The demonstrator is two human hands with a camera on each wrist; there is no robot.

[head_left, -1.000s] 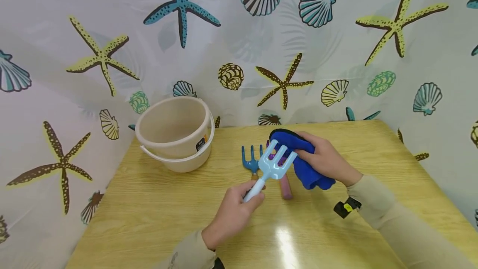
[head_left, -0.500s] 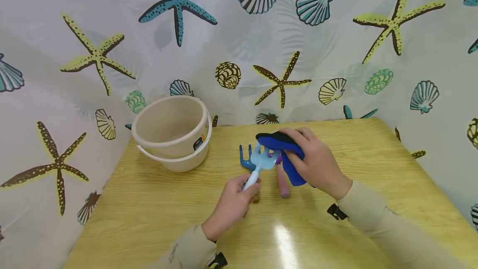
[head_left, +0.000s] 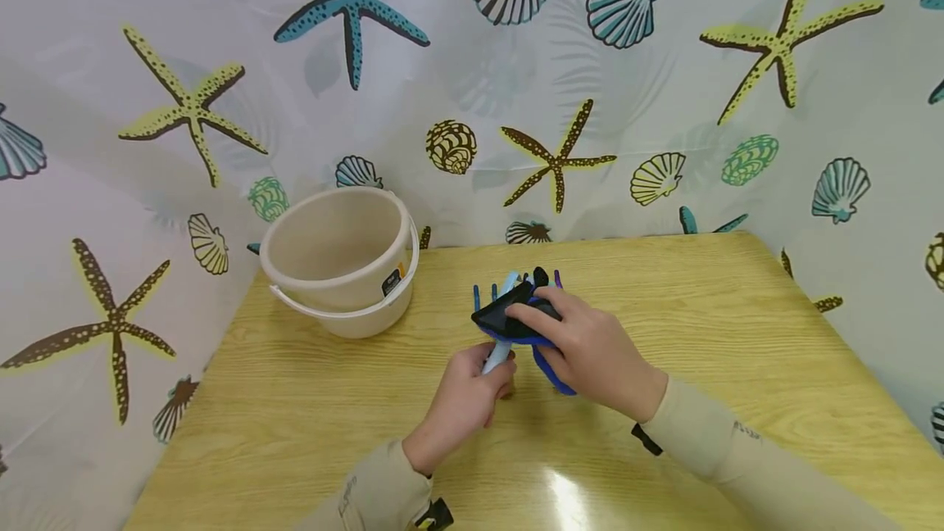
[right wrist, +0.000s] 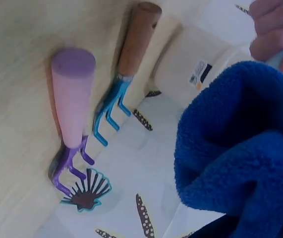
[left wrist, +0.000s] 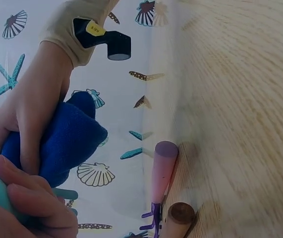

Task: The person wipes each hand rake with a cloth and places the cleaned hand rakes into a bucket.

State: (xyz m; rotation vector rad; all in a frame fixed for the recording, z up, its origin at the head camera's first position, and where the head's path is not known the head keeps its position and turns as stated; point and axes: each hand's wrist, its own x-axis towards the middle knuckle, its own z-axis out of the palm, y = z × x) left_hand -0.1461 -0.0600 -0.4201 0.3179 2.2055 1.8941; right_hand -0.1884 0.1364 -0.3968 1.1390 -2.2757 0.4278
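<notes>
My left hand grips the light blue handle of a small garden hand fork, held up over the table. My right hand holds a blue and black cloth against the fork's head, and the cloth covers most of the tines. In the right wrist view the fuzzy blue side of the cloth hangs in folds. Below the hands lie two more hand forks: one with a pink handle and purple tines, the other with a wooden handle and blue tines.
A cream bucket with a white carrying handle stands at the back left of the wooden table. Behind the table hangs a white curtain printed with starfish and shells.
My right hand has moved left and brought the cloth from beside the fork's tines onto them, covering the fork's head. My left hand keeps its grip on the fork, nearly in place.
</notes>
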